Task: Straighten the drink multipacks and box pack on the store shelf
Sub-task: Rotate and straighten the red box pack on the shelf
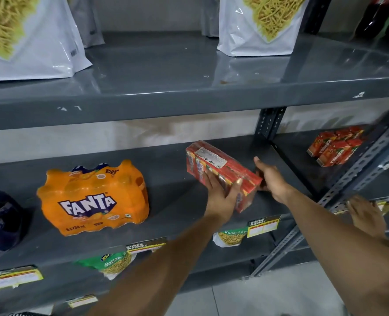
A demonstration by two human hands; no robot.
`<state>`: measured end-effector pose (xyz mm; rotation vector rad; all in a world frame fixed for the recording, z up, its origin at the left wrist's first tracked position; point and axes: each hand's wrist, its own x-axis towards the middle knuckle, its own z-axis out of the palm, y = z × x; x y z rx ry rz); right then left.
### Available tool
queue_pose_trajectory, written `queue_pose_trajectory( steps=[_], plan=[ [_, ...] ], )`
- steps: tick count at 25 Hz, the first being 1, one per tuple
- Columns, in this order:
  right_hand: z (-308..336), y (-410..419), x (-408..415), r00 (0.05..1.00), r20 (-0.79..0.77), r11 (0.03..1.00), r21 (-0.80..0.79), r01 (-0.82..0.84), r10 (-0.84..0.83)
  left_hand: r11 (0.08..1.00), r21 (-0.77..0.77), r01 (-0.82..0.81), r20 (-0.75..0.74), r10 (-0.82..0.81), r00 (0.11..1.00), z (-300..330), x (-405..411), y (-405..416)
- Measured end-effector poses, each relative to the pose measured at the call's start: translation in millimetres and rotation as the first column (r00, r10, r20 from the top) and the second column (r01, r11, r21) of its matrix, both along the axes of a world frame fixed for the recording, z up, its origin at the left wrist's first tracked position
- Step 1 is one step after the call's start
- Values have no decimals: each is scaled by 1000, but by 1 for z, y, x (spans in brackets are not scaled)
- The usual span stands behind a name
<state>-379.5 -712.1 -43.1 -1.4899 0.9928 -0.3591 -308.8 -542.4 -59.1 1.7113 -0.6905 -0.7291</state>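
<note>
Both hands grip the red box pack (221, 172) on the shelf (166, 183). Left hand (221, 192) presses its front, right hand (272, 179) its end. It sits skewed.

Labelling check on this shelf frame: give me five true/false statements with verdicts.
1. Both hands are on the red box pack. True: left hand on its front, right hand at its right end.
2. The red box pack sits square to the shelf edge. False: it is skewed.
3. The Fanta multipack is left of the box pack. True.
4. The Fanta multipack is blue. False: orange.
5. A hand grips the Fanta multipack. False: none touches it.
</note>
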Motion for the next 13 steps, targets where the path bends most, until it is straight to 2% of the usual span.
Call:
queue_pose_trajectory(
  steps=[2, 4, 7, 8, 10, 11, 13],
  plan=[
    [4, 5, 4, 999, -18, 999, -1, -41, 41, 995, -11, -104, -52, 103, 993, -2, -4, -7],
    [8, 6, 11, 995, -57, 996, -22, -84, 82, 994, -46, -103, -93, 98, 991, -5, 4, -5],
    [16, 7, 24, 979, -89, 981, -54, -187, 182, 971, -232, 53, -264, -116, 957, -2, 28, 2],
    [16, 5, 32, 977, -84, 976, -87, -201, 194, 961, -235, 143, -277, -207, 938, 5, 42, 6],
    [17, -1, 48, 982, -61, 965, -186, -187, 179, 944, -93, 317, -215, -330, 919, 23, 73, 14],
    [19, -3, 56, 985, -34, 963, -210, -172, 169, 941, -29, 338, -185, -338, 923, 29, 86, 17],
    [21, -7, 68, 990, 39, 976, -178, -127, 136, 968, -11, 253, -184, -250, 950, 31, 103, 27]
  ],
)
